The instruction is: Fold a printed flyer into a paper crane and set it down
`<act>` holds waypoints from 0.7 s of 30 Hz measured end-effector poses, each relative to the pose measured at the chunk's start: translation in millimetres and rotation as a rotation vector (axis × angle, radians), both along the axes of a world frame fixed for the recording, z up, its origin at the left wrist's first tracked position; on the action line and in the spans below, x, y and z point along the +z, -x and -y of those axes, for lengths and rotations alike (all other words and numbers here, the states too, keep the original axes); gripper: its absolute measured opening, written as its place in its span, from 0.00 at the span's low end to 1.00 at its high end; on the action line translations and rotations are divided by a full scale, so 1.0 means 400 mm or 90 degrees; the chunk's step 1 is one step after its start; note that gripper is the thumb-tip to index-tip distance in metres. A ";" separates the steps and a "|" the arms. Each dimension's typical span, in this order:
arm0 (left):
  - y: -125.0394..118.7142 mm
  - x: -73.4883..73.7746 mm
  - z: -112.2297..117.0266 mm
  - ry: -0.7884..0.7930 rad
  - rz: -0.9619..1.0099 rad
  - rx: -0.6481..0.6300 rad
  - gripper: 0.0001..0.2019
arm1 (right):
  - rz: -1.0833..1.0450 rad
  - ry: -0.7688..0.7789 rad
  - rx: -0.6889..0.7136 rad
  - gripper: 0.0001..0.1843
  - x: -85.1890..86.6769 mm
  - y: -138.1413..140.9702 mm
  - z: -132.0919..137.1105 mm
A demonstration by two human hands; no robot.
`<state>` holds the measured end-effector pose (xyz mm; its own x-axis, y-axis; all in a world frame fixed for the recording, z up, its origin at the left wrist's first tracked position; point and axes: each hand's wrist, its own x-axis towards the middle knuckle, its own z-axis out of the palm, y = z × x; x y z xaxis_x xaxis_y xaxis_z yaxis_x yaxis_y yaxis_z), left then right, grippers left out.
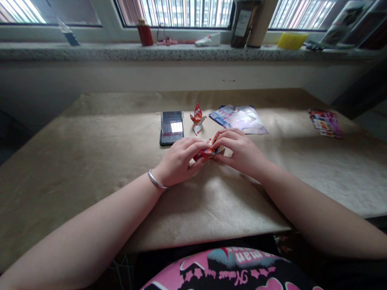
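Observation:
A small piece of red printed paper (209, 151), partly folded, lies on the beige table (86, 165) between both hands. My left hand (179, 160), with a silver bangle on its wrist, pinches the paper's left side with curled fingers. My right hand (241, 151) presses and pinches its right side. Most of the paper is hidden under the fingers. Just beyond the hands stands a finished folded red paper figure (197, 118).
A phone (171, 128) with a lit screen lies left of the folded figure. Printed sheets (240, 118) lie behind my right hand, and another leaflet (325, 122) at the far right. The windowsill (114, 52) holds a red cup (145, 34), a dark jar (244, 20) and a yellow object (292, 40).

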<state>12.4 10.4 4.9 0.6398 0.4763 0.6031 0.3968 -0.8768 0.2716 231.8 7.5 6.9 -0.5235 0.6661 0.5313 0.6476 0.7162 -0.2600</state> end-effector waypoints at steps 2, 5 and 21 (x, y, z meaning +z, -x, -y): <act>0.001 0.006 0.000 -0.003 -0.012 0.006 0.09 | -0.001 0.005 0.006 0.07 0.003 -0.002 0.001; 0.001 0.011 -0.001 -0.004 -0.025 0.012 0.06 | -0.002 0.019 0.029 0.07 0.009 -0.005 0.002; 0.002 0.013 -0.002 0.009 -0.018 -0.039 0.06 | -0.053 0.091 0.054 0.10 0.008 -0.030 -0.006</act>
<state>11.6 11.3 10.0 0.6853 0.4433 0.5778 0.3496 -0.8962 0.2730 243.7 9.7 10.1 -0.5392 0.6934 0.4780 0.5585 0.7192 -0.4134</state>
